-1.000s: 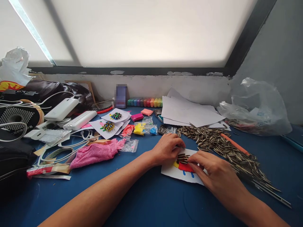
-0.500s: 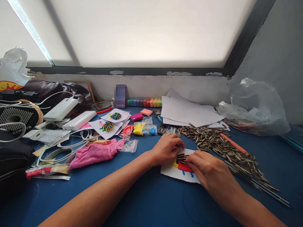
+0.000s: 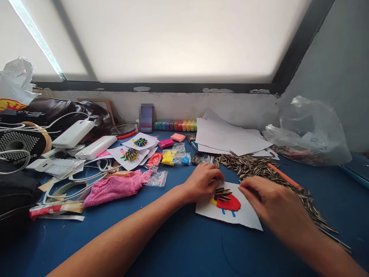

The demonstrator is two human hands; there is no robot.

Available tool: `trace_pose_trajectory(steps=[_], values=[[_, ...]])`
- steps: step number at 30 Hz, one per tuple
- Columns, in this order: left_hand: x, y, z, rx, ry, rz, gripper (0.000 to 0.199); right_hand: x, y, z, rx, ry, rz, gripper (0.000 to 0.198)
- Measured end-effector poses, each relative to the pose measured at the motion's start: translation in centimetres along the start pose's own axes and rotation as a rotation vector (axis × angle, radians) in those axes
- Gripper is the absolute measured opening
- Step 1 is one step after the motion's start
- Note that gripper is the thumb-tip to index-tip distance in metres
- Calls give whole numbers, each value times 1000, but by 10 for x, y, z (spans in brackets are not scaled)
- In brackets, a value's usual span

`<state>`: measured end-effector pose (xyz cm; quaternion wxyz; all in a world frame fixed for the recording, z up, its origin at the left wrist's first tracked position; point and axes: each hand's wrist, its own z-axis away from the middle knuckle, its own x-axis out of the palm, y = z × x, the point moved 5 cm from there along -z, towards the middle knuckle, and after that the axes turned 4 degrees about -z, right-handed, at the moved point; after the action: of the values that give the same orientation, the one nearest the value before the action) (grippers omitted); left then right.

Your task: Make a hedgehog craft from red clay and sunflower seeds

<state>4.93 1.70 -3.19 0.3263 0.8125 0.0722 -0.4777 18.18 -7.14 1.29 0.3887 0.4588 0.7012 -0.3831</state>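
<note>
A small white paper card (image 3: 245, 217) lies on the blue table with a red and yellow clay figure (image 3: 232, 202) on it. Blue clay strips stick out below the figure, and several striped sunflower seeds (image 3: 223, 193) are set on its upper left. My left hand (image 3: 204, 179) is closed over the card's upper left corner, its curled fingers pressing the paper. Just past the card's right side, my right hand (image 3: 268, 198) is closed in a pinch; whether a seed is between the fingertips cannot be made out. Beyond it spreads a heap of sunflower seeds (image 3: 259, 169).
White paper sheets (image 3: 230, 136) lie behind the heap, beside a clear plastic bag (image 3: 317, 130). An orange stick (image 3: 284, 176) rests on the seeds. Clay packets (image 3: 170, 157), finished seed-covered cards (image 3: 135, 163), a pink cloth (image 3: 118, 187) and white power banks (image 3: 96, 147) crowd the left.
My right hand has moved right, off the clay figure to the card's edge near the seed heap, uncovering the red body and seeds. My left hand stays in place.
</note>
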Motion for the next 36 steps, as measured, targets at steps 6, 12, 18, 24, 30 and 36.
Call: trace_pose_trajectory(steps=[6,12,18,24,30,36], values=[[0,1,0,5,-16,4,20,-5,50,-4,171,7,161,23],[-1,2,0,4,-21,3,20,10,59,-7,184,-104,48,24],[-1,3,-1,1,-24,-5,20,21,52,-15,257,-216,81,30],[-2,3,0,-5,-27,6,19,23,59,-19,255,-266,80,26],[-3,4,0,-1,-24,3,19,25,62,-21,208,-289,57,23],[-2,3,0,-13,-21,-3,20,21,64,-19,126,-300,-4,24]])
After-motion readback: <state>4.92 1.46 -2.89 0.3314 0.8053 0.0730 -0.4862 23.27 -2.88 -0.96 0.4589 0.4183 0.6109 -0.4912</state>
